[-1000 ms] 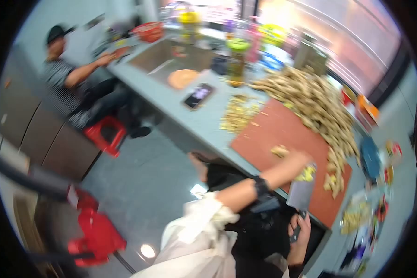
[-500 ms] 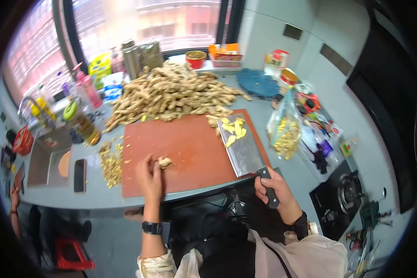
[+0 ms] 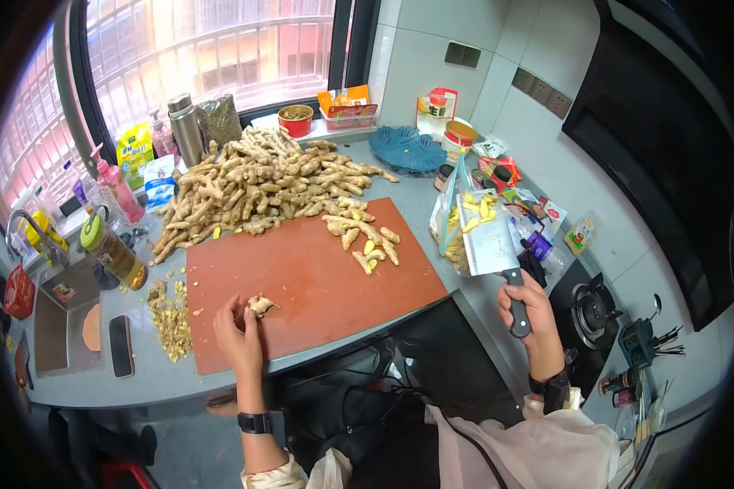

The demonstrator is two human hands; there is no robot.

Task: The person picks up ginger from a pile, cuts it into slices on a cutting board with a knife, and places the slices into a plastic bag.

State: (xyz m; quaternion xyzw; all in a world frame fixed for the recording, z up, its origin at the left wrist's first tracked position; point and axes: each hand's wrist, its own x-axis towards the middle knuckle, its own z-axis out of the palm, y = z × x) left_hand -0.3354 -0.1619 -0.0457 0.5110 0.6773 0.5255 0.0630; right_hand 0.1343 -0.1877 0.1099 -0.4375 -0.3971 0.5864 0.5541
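Observation:
My right hand [image 3: 532,314] is wrapped round the black handle of a cleaver [image 3: 491,248]. Several yellow ginger slices [image 3: 479,210] lie on the upper part of its broad blade, held partly over a clear plastic bag [image 3: 455,232] with more slices inside. At the lower left of the brown cutting board [image 3: 302,269], my left hand [image 3: 238,332] is closed, its fingertips on a small knobbly piece of ginger [image 3: 261,306]. Other ginger pieces [image 3: 371,236], some cut and showing yellow, rest on the board's upper right.
A large heap of ginger [image 3: 261,179] spreads behind the board. Ginger scraps [image 3: 171,322] and a phone [image 3: 121,346] lie left, near the sink [image 3: 53,326]. A blue basket [image 3: 408,151] stands at the back; a stove [image 3: 591,310] is at right.
The cleaver with its slices has been lifted off the board and moved right, over the plastic bag. Ginger pieces beside its former spot now show. My left hand stays at the small ginger piece.

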